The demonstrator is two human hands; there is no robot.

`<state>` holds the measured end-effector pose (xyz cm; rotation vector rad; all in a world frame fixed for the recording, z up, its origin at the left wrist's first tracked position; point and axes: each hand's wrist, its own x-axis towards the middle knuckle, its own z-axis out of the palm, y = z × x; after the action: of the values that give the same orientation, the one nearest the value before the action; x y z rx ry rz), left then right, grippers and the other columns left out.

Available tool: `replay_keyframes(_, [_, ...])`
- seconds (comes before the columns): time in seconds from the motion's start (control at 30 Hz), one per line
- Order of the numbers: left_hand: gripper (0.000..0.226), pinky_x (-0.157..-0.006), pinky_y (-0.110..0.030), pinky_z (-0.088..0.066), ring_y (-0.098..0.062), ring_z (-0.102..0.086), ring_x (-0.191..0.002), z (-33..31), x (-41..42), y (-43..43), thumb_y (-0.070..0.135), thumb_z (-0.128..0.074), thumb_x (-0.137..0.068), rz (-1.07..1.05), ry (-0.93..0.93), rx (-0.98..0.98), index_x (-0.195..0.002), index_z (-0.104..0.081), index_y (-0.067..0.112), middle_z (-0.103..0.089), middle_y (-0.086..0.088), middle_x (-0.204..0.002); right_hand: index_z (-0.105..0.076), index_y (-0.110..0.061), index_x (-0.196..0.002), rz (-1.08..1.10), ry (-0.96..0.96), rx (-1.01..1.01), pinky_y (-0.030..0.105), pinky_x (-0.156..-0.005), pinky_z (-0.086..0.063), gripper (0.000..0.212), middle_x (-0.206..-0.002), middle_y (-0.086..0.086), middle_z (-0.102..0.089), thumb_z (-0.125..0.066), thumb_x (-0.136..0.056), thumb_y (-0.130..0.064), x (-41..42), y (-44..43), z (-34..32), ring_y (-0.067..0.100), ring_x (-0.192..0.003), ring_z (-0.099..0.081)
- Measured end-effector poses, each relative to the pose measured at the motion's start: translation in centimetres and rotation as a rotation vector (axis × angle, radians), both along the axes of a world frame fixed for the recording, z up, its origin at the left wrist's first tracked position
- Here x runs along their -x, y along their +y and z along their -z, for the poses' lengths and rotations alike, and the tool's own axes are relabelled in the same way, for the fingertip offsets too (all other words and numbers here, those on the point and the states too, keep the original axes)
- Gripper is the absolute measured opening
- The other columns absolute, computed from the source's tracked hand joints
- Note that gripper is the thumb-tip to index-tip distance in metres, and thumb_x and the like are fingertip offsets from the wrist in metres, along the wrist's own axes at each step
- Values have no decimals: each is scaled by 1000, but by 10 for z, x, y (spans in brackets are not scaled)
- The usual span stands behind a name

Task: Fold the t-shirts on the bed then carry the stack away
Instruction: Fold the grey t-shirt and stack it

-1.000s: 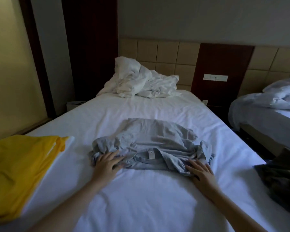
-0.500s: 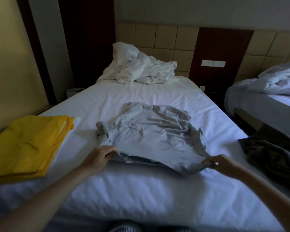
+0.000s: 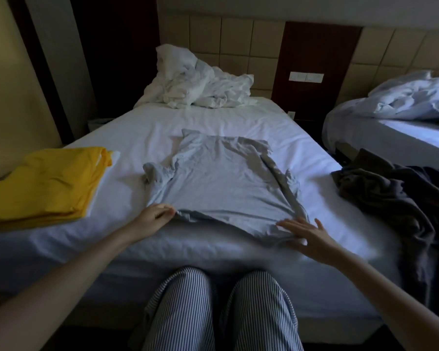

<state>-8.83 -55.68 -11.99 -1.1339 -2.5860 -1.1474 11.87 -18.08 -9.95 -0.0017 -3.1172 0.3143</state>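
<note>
Striped knees (image 3: 213,312) sit against the near edge of the bed (image 3: 213,122). The left hand (image 3: 153,219) pinches the near-left corner of the grey t-shirt (image 3: 218,186), and the right hand (image 3: 307,233) lies flat on its near-right corner with fingers splayed, hands well apart. The shirt is spread mid-bed, mostly flat, left sleeve bunched, with a folded yellow t-shirt (image 3: 43,183) at the bed's left edge and a crumpled dark garment (image 3: 395,196) draped over the right edge. At the far end there is rumpled white bedding (image 3: 198,82) by the headboard, a switch plate (image 3: 306,77) on the wall, and a second bed (image 3: 390,127) to the right.
</note>
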Motion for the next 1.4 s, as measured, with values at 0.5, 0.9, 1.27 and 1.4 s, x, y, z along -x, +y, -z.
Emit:
replay_keyframes(0.5, [24,-77,-3,-42,13,-58,-86,-15,-10,-24,16,-57,-94,-145,-313,-157,-113,-65,4,-65,6,-107,-47,-38,-134,-124,118,-185,46,-112,-12,95,-144,-6,-44,-1,-68,-89,28,-69,2,34,-136,-34])
replay_keyframes(0.9, [18,-47,-28,-51,-22,-58,-57,-39,78,0,-5,-51,-88,-617,-1038,-687,-73,-54,6,-59,-13,-66,-30,-29,-146,-216,120,-40,55,-111,-4,80,-150,7,-34,-26,-74,-64,129,-248,17,42,-139,-23])
replay_keyframes(1.27, [17,-86,-30,-42,-24,-57,-103,-40,101,-31,17,-44,-97,-519,-1112,-1125,-93,-58,8,-55,-12,-112,-43,-27,-133,-139,345,27,48,-97,-43,51,-127,-6,-61,-7,-100,-44,136,-254,25,24,-116,-58])
replay_keyframes(1.4, [16,-54,-23,-53,-19,-58,-70,-22,105,-66,8,-48,-95,-657,-1062,-1026,-80,-52,11,-61,-12,-88,-36,-30,-135,-241,255,-204,53,-88,-47,47,-130,1,-59,-13,-98,-48,132,-260,40,30,-115,-59])
